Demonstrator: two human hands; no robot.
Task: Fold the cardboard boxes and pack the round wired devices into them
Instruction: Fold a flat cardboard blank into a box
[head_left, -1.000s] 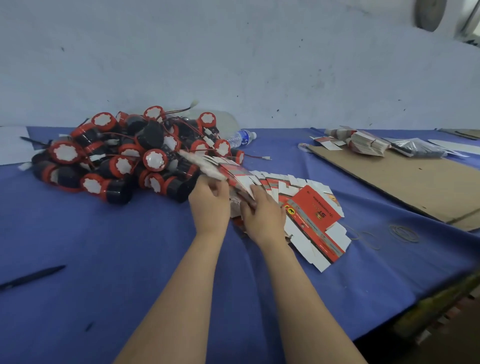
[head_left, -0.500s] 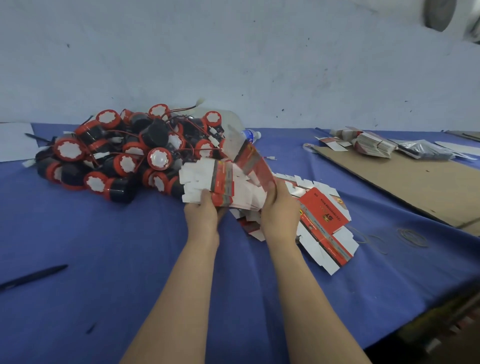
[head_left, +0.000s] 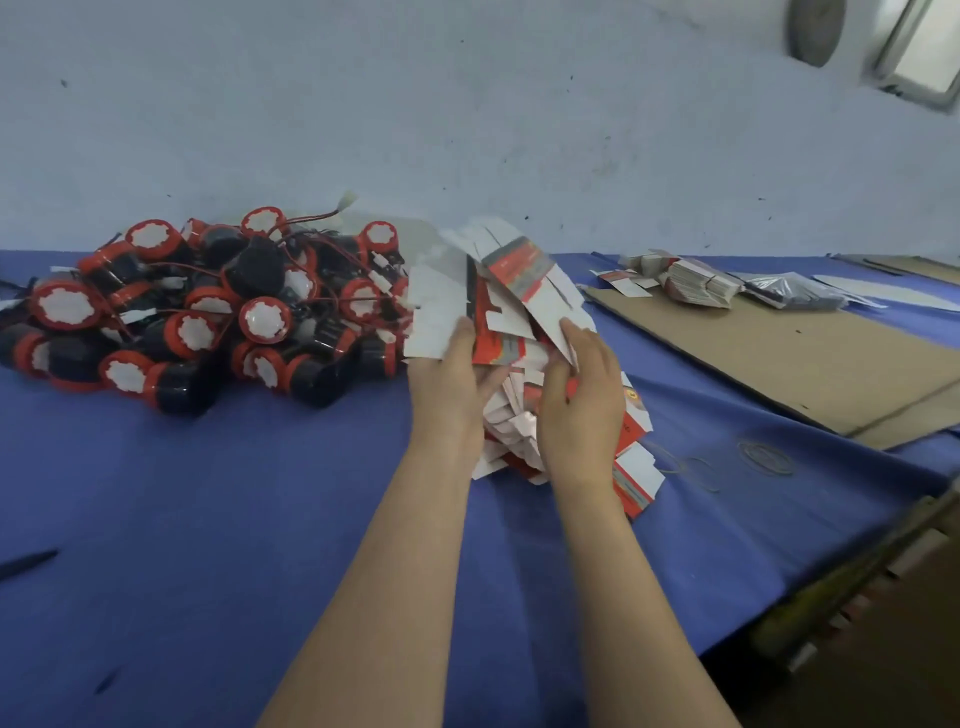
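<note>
A: Cardboard status? Where do the box blanks (head_left: 498, 291) sit against the grips?

B: One fanned sheaf, held up off the bench (head_left: 208, 519) between both. The left grip (head_left: 452, 374) has its fingers curled round the lower left edge. The right grip (head_left: 582, 395) is on the lower right, thumb tucked under and fingers laid up the outermost sheet. That reads as a pinch. Neither is spread wide.

A: Long axis?

B: Up and away from the person, leaning slightly right. Held ends are at the bottom, free ends splayed at the top.

A: Which side peels one off?

B: My call is right, since it sits on the outer sheet, with left as anchor. The pull would go right and down, toward the loose blanks (head_left: 631, 467) lying on the bench under the right wrist.

A: Devices?

B: The heap of round wired devices (head_left: 208, 322), red and black, is on the bench to the left, just beside the sheaf. The left grip is nearer. I see no folded box and nothing packed.

A: Blind spots?

B: Most fingertips are behind card. The sheaf is blurred, so no sheet count and the print is unreadable. It also covers the heap's right edge. There's another bundle (head_left: 691, 280) on the brown sheet (head_left: 779, 358) far right, too small to judge.
</note>
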